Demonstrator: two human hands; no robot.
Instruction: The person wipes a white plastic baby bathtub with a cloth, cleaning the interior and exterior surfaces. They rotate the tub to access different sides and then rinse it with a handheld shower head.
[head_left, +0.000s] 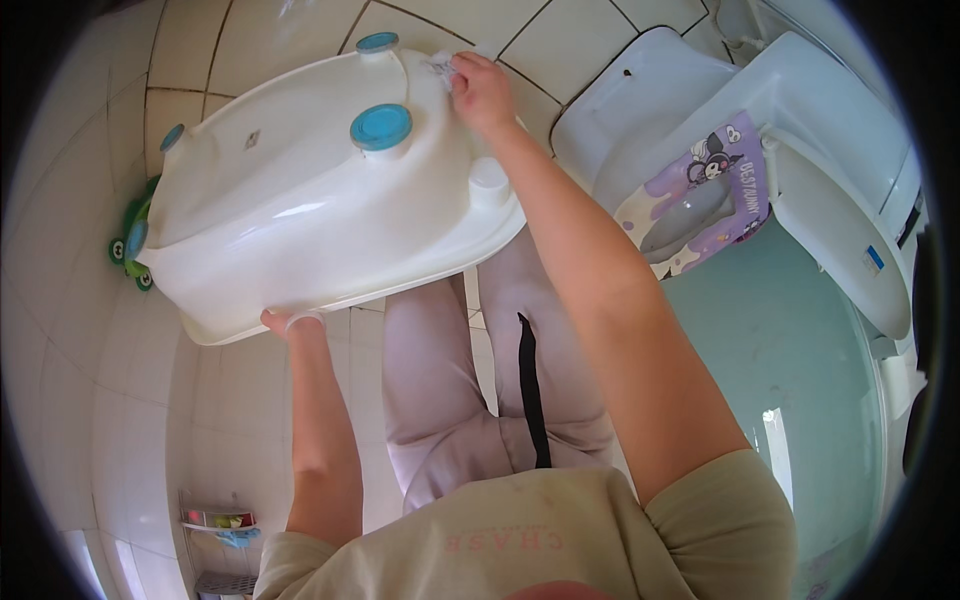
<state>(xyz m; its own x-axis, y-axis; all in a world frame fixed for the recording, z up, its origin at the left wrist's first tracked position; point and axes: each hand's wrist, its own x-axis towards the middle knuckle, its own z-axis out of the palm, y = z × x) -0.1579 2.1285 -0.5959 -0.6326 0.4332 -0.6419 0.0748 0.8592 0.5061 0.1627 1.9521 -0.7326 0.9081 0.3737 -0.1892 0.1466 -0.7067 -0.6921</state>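
Note:
A white plastic baby bathtub (300, 210) is turned over in front of me, its underside facing up. Blue round pads (381, 127) cap its feet. My left hand (277, 322) grips the near rim at the left, with the fingers hidden beneath the tub. A pale band circles that wrist. At the tub's far right end, my right hand (484, 90) pinches a crumpled whitish cloth or wipe (440, 69) against the outer surface. A short white stub (489, 182) sticks out of the tub's side below this hand.
To the right is a toilet with a purple cartoon seat cover (724, 176) and its lid (840, 232) raised. A greenish glass panel (780, 352) stands nearer me. A green frog-like item (135, 247) shows behind the tub's left end. A wall rack (219, 519) is at lower left.

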